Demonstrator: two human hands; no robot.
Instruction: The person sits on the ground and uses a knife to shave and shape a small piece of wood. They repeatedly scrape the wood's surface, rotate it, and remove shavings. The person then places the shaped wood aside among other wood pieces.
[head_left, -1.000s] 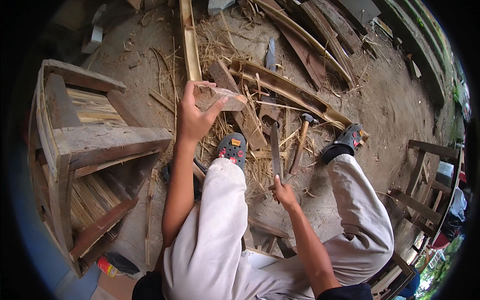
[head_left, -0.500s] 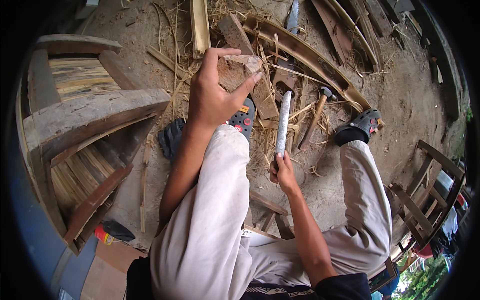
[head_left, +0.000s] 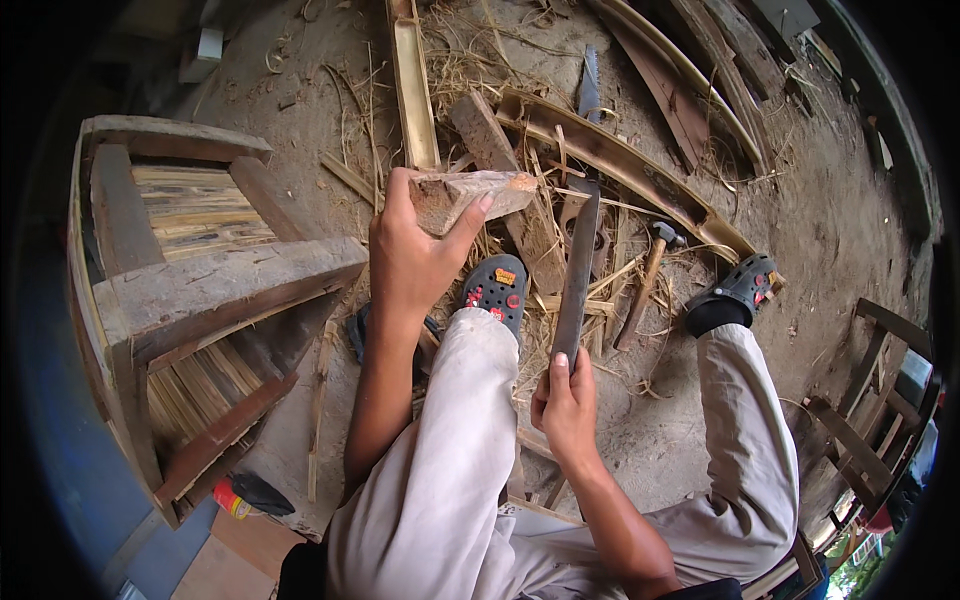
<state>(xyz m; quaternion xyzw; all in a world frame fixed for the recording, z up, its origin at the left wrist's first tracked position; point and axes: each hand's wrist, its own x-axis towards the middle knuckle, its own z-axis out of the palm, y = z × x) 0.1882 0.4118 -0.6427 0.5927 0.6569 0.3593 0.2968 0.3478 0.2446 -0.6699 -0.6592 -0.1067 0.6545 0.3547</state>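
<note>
Holding wood block point(head_left: 462, 187) in left hand point(head_left: 416, 250), blade point(head_left: 577, 270) in right hand point(head_left: 567, 408), red can point(head_left: 230, 499), contents hidden

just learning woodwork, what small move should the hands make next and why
I'd probably have the left hand draw its thumb back from the right end of the wooden block: it lies toward that end, and the right hand holds a long metal blade nearby, not touching the block.

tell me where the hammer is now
In the head view, the hammer lies right of centre, between the flat blade in the right hand and the right shoe.
</note>
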